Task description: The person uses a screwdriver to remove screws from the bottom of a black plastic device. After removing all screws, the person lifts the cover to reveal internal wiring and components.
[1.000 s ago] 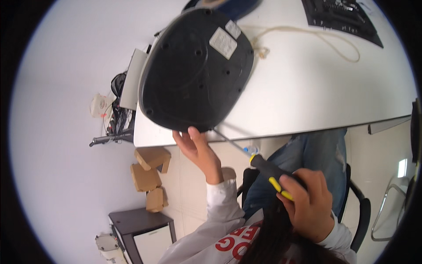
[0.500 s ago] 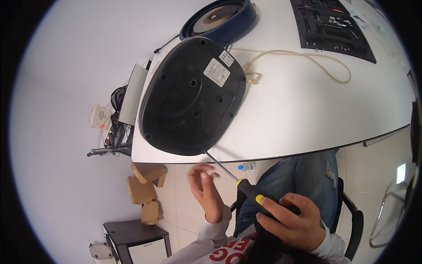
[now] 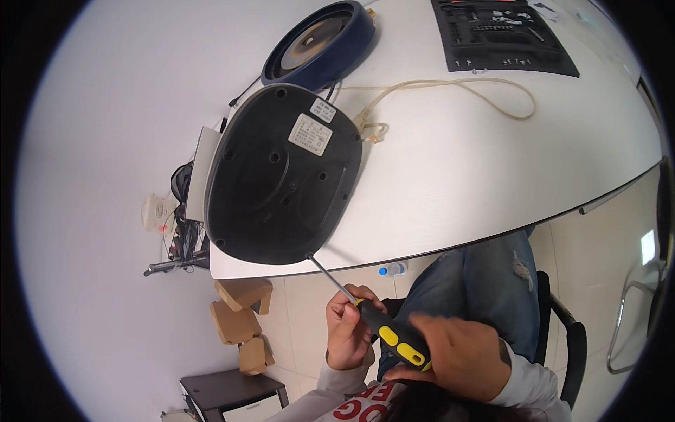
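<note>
1. The black base (image 3: 264, 186) is seen at the left of the table (image 3: 450, 176), underside showing, by the near edge.
2. The screwdriver (image 3: 377, 322) is lined up at the base's near hole (image 3: 310, 256), its tip hidden there; a screw being worked looks like the step in hand.
3. The front of the screwdriver is pinched between thumb and fingers by the left hand (image 3: 346, 344).
4. The handle's rear end is met by the right hand (image 3: 467, 360), blurred; how tightly it is gripped cannot be told.
5. Straight alignment and steady pressure are called for, it seems, in any next turn.
</note>
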Demonstrator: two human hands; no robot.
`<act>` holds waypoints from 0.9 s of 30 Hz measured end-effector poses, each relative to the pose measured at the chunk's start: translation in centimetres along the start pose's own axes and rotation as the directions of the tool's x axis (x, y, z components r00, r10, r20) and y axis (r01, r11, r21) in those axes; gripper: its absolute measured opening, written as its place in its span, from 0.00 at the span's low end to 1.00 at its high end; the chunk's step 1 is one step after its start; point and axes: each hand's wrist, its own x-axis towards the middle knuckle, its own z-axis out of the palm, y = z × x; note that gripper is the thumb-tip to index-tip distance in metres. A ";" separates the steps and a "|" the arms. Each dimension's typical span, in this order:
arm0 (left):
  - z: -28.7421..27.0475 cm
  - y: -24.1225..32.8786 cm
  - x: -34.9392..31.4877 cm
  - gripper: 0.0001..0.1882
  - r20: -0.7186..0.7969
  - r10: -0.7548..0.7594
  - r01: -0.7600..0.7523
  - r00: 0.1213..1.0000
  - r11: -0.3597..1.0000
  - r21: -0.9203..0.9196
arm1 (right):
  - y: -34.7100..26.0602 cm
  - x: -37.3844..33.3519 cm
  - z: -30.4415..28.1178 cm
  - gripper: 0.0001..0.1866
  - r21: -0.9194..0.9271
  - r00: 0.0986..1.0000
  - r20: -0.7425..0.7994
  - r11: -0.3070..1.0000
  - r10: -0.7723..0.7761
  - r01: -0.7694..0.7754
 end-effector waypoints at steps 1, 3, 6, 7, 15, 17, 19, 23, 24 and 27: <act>-0.2 -0.1 0.1 0.24 0.007 -0.021 0.021 1.000 1.000 -0.007 | 0.1 -0.2 0.2 0.28 0.031 0.999 0.031 0.999 -0.020 0.019; -0.1 -0.1 0.0 0.25 -0.009 -0.034 0.033 0.999 0.996 -0.088 | -0.2 -0.5 0.8 0.24 0.051 0.998 0.046 0.998 -0.034 0.032; 0.4 0.1 -0.5 0.28 -0.022 -0.092 0.090 0.996 0.992 -0.084 | 0.0 -0.2 -0.3 0.17 -0.051 0.985 0.075 0.985 -0.158 0.162; 0.7 0.1 -0.6 0.28 -0.007 -0.106 0.106 0.994 0.992 -0.062 | 0.2 -0.4 -0.3 0.17 -0.070 0.981 0.084 0.981 -0.173 0.179; 0.5 -1.0 -1.3 0.22 0.019 -0.086 0.088 0.996 0.991 -0.100 | 0.1 -0.2 -0.2 0.20 -0.049 0.984 0.053 0.984 -0.169 0.172; 0.3 -1.0 -1.4 0.21 0.030 -0.092 0.095 0.995 0.987 -0.126 | -0.4 -0.2 -0.4 0.20 0.007 0.993 0.110 0.999 -0.045 0.045; -0.3 -1.4 -1.3 0.21 0.075 -0.089 0.101 0.993 0.979 -0.178 | -0.8 -0.8 -0.2 0.19 0.022 0.989 0.143 0.998 0.049 -0.053; 0.5 -1.3 -1.3 0.26 0.034 -0.074 0.079 0.997 0.984 -0.163 | -0.3 -1.3 0.9 0.15 -0.008 0.995 0.030 0.995 -0.097 0.097; 0.8 -1.2 -1.3 0.26 0.017 -0.068 0.070 0.998 0.982 -0.178 | 0.2 -0.7 0.6 0.15 -0.012 0.985 0.007 0.985 -0.170 0.170; 0.5 -1.1 -1.4 0.26 -0.011 -0.078 0.074 0.997 0.973 -0.217 | 0.2 -0.5 0.9 0.15 0.034 0.969 -0.021 0.969 -0.245 0.245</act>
